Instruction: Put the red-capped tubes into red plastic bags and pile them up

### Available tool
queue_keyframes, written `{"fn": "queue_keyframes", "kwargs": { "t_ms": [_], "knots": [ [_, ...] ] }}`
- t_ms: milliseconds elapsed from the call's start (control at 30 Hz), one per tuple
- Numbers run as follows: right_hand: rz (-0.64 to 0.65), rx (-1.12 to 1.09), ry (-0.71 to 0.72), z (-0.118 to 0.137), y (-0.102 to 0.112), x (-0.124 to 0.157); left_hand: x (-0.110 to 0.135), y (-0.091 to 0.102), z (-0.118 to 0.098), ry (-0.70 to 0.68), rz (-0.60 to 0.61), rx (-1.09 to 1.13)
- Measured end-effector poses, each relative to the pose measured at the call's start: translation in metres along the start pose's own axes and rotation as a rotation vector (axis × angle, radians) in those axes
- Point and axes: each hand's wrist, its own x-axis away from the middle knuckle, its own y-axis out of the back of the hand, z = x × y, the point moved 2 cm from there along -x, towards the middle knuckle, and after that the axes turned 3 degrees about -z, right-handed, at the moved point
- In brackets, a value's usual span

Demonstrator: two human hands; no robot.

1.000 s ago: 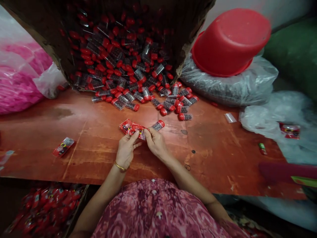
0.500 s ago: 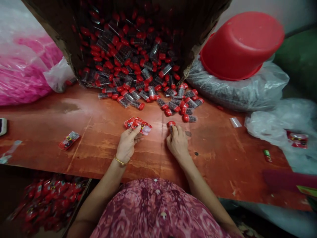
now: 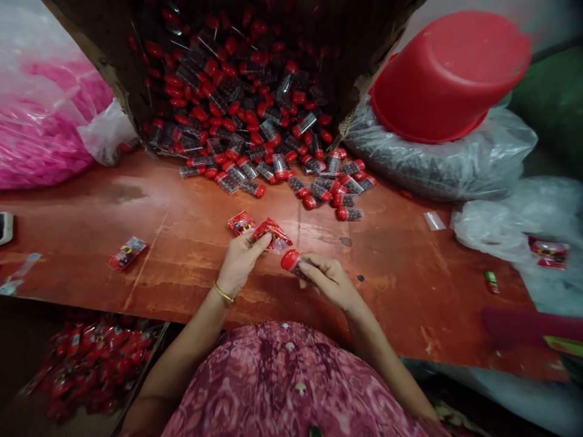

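My left hand (image 3: 239, 262) pinches a few red printed sachets (image 3: 259, 229) just above the orange-brown table (image 3: 182, 243). My right hand (image 3: 330, 280) is closed on a small clear tube with a red cap (image 3: 291, 261), its cap pointing at the sachets a few centimetres away. Beyond the hands lies a heap of the same red-capped tubes (image 3: 273, 164), spilling out of a tipped cardboard box (image 3: 113, 79) onto the table.
A single red sachet (image 3: 126, 252) lies at left on the table. Pink stuff in a plastic bag (image 3: 40, 133) sits far left. A red basin (image 3: 449, 76) rests upside down on a grey bag (image 3: 437, 164) at right. A box of filled sachets (image 3: 86, 364) stands below the table edge.
My right hand went out to the table, picked up a red-capped tube and brought it back beside the sachets. My left hand kept the sachets and tilted them slightly.
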Motion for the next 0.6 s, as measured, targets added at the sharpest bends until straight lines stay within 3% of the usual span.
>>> {"fn": "queue_keyframes", "kwargs": {
  "t_ms": [233,433,600],
  "knots": [
    [0.035,0.082,0.017,0.004,0.001,-0.008,0.003,0.002,-0.006,-0.107,0.091,-0.226],
    [0.118,0.063,-0.016,-0.002,-0.003,-0.008,0.000,0.002,-0.004,-0.089,0.062,-0.177],
    [0.089,0.015,-0.020,-0.005,-0.003,-0.011,-0.001,0.002,-0.003,-0.088,0.098,-0.218]
  ]
}}
